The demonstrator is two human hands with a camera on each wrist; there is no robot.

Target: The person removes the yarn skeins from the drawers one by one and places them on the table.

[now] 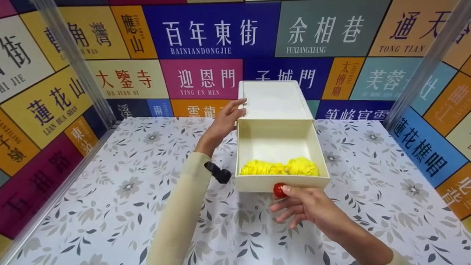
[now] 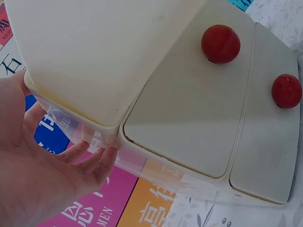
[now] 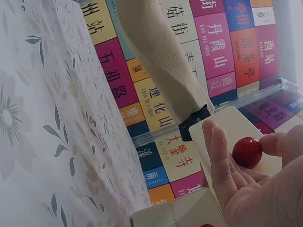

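Note:
A cream drawer unit (image 1: 273,99) stands on the table, its top drawer (image 1: 281,184) pulled out. Two crinkled yellow bundles (image 1: 263,168) lie near the drawer's front. My right hand (image 1: 312,206) is at the drawer front, thumb touching the round red knob (image 1: 279,190), the other fingers extended loosely below it. In the right wrist view that knob (image 3: 247,152) shows between thumb and index finger, with a gap on the index side. My left hand (image 1: 222,123) rests against the unit's left side, fingertips at its upper edge. In the left wrist view, its fingers (image 2: 102,165) touch the see-through side wall.
Two lower drawers, one with a red knob (image 2: 220,44) and one with another knob (image 2: 286,91), are closed. A floral cloth (image 1: 128,187) covers the table. Behind it and at both sides stand walls of coloured sign panels (image 1: 211,29). A black strap (image 1: 218,172) is on the left sleeve.

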